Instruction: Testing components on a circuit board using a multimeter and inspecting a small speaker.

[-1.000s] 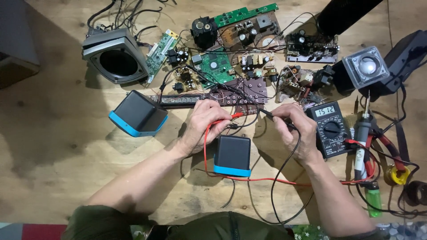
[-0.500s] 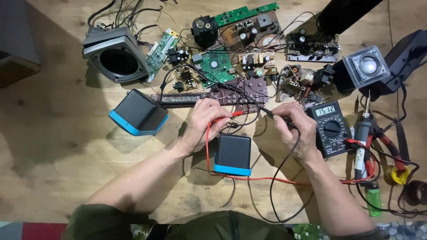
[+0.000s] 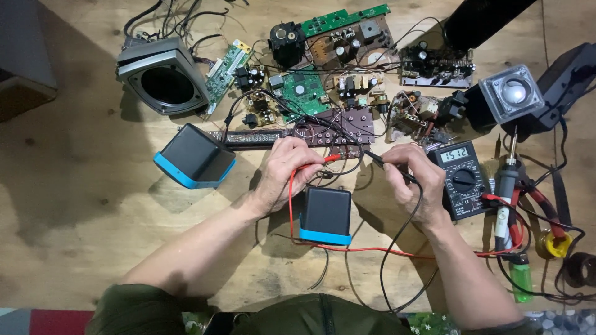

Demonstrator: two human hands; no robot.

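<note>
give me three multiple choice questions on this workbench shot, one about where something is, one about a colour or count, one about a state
1. Where does the multimeter lie?
A. beside the right hand
B. by the grey speaker housing
C. on the person's lap

2. How many small black speaker boxes with a blue base are on the table?
A. one
B. two
C. four

3. What is the left hand doing?
A. resting flat and empty
B. lifting the soldering iron
C. holding the red probe to the brown circuit board

Answers:
1 A: the meter sits just right of the right hand, which pinches the black probe.
2 B: one speaker box lies tilted at left, another stands between the hands.
3 C: the fingers pinch the red probe, its tip at the board's edge.
</note>
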